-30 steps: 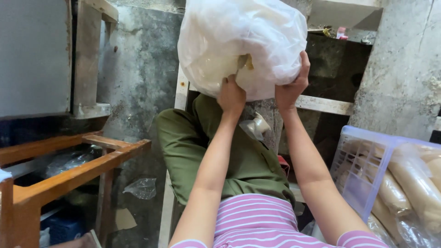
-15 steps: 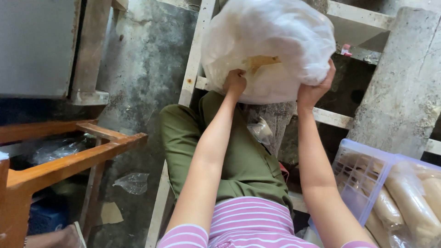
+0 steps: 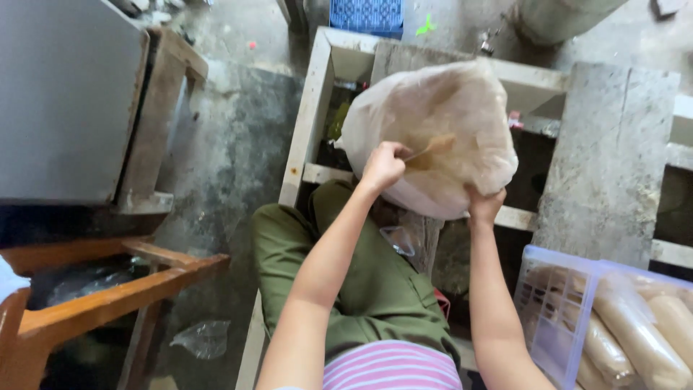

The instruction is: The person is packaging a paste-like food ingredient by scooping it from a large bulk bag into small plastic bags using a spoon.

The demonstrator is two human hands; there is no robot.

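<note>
A big translucent plastic bag [image 3: 440, 130], filled with something pale brown, is held up in front of me over a white wooden frame [image 3: 310, 123]. My left hand [image 3: 384, 165] pinches the bag's near side, where a brown strip shows through the plastic. My right hand [image 3: 485, 204] grips the bag from underneath at its lower right. Below both arms are my olive-green trousers [image 3: 361, 282] and a pink striped shirt [image 3: 393, 365].
A clear plastic crate [image 3: 599, 325] of long wrapped pale rolls sits at the lower right. An orange wooden stool frame [image 3: 108, 289] stands at the lower left under a grey metal box [image 3: 65, 101]. A concrete slab [image 3: 613, 159] leans right; a blue crate [image 3: 367, 14] is at the top.
The view has tilted down and the bag now sits lower and further from me, over the white frame. My left hand shifted up onto the bag's side; my right stays under it.
</note>
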